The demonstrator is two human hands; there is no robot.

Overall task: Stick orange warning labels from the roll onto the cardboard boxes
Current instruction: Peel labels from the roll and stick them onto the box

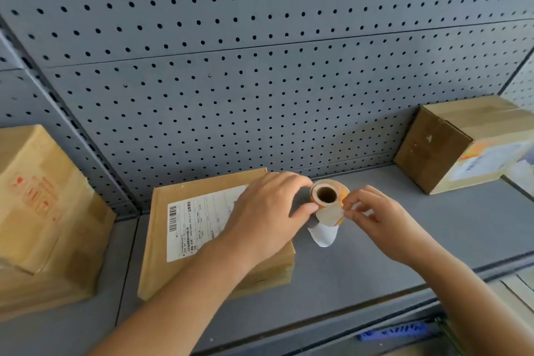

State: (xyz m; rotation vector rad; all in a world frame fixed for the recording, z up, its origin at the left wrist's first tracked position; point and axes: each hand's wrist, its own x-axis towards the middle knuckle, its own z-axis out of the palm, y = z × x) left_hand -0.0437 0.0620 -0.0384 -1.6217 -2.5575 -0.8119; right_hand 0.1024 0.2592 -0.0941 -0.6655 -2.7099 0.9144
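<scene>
My left hand [268,211] grips a small roll of orange labels [328,192], its cardboard core facing me, held above the grey shelf [375,254]. My right hand [372,217] pinches a round label [331,215] at the roll's lower edge; I see its pale back side. A strip of white backing paper [323,235] hangs below the roll. A flat cardboard box [185,240] with a white shipping label lies under my left wrist. Another box [450,144] with an orange label stands at the right, and a third box [43,211] with red printing at the left.
A grey pegboard wall [260,66] rises behind the shelf. The shelf's front edge [346,318] runs across the lower right, with a blue object [396,329] below it. Bare shelf surface lies between the middle and right boxes.
</scene>
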